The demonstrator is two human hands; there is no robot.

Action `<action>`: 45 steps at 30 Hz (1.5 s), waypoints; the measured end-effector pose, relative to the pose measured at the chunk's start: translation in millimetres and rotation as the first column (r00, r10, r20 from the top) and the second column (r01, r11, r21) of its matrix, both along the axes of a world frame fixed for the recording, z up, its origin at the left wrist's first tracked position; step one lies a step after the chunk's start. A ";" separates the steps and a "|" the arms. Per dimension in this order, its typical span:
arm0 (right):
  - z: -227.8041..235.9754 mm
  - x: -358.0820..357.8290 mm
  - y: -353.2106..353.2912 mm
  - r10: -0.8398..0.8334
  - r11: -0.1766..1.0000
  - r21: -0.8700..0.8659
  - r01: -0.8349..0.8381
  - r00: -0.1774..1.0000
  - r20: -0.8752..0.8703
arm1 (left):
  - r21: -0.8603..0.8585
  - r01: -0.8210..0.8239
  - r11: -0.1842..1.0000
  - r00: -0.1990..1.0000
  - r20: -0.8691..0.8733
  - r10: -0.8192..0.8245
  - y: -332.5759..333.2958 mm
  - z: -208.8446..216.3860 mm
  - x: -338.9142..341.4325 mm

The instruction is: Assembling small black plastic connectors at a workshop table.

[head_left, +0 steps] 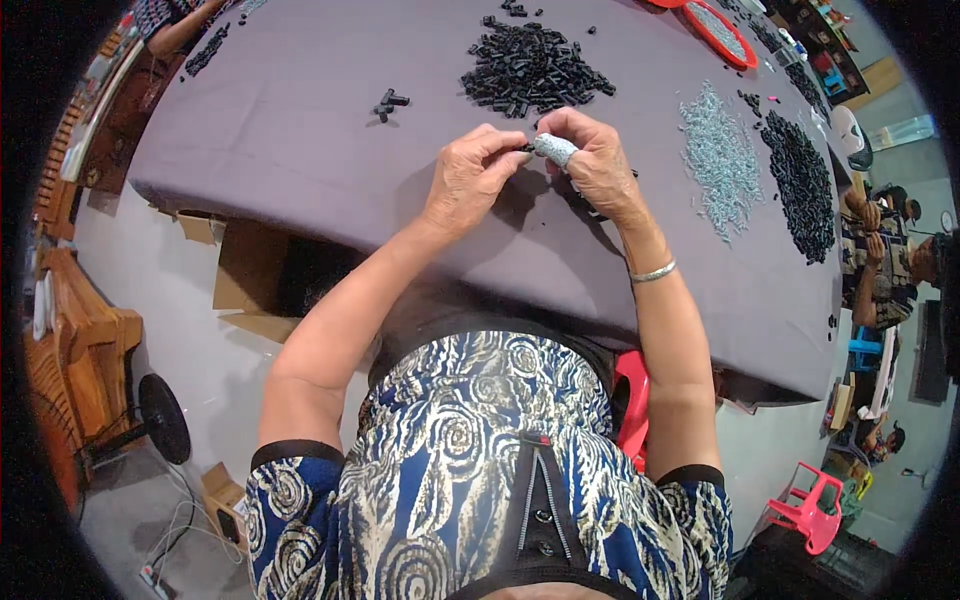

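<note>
My two hands meet over the near part of the grey-covered table (pixel 300 140). My left hand (pixel 475 175) is closed in a pinch on a small black plastic piece (pixel 527 148). Close against it, my right hand (pixel 592 165) has its fingers curled in, with a pale speckled wrap (pixel 555 149) around one digit. What the right fingertips hold, if anything, is hidden. Just beyond the hands lies a heap of small black pieces (pixel 535 70). A few loose black pieces (pixel 388 103) sit to its left.
To the right spread a pile of small silvery metal parts (pixel 722 165) and another pile of black pieces (pixel 800 190). A red tray (pixel 735 50) of silvery parts stands at the far right. Another person's arm (pixel 185 30) shows at far left. A pink stool (pixel 808 510) stands on the floor.
</note>
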State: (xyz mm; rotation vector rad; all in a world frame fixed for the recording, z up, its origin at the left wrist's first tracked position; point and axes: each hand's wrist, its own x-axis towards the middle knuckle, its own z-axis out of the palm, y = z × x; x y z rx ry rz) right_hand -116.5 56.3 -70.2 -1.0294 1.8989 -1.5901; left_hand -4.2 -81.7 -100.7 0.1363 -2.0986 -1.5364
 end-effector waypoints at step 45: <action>2.6 3.6 4.3 -0.019 0.995 0.090 0.050 0.948 -0.317 | 0.053 -0.030 0.998 0.999 -0.020 0.031 5.3 1.7 2.7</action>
